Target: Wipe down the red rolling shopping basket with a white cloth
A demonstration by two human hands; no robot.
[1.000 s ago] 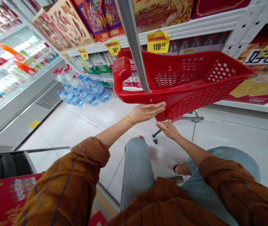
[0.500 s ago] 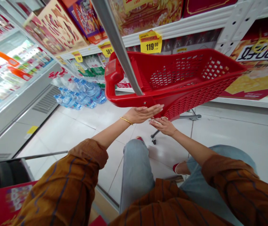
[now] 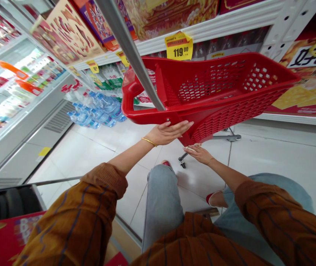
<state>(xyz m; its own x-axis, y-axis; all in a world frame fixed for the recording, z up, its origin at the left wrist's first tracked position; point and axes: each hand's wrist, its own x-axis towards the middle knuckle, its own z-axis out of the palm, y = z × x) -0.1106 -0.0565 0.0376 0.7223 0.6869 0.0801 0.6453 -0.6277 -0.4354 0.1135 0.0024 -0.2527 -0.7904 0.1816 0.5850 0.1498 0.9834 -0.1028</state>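
A red plastic shopping cart (image 3: 224,112) stands in front of me, its perforated basket at an angle and a grey metal pole (image 3: 132,51) rising across its handle end. My left hand (image 3: 171,133), with a gold bangle at the wrist, lies flat along the lower side of the cart below the handle. Its fingers are stretched out and grip nothing. Lower and to the right, my right hand (image 3: 199,153) is at the basket's bottom corner, fingers extended. Whether its fingertips touch the plastic, I cannot tell.
Behind the cart run white shelves (image 3: 230,18) with boxed goods and a yellow price tag (image 3: 179,47). Shrink-wrapped water bottles (image 3: 97,111) stand on the floor at left, beside a refrigerated case (image 3: 44,125). A caster (image 3: 182,162) shows under the cart. A red box (image 3: 5,236) is at lower left.
My right hand has moved slightly down and right, away from my left hand, which stays against the cart. The whole view has shifted a little.
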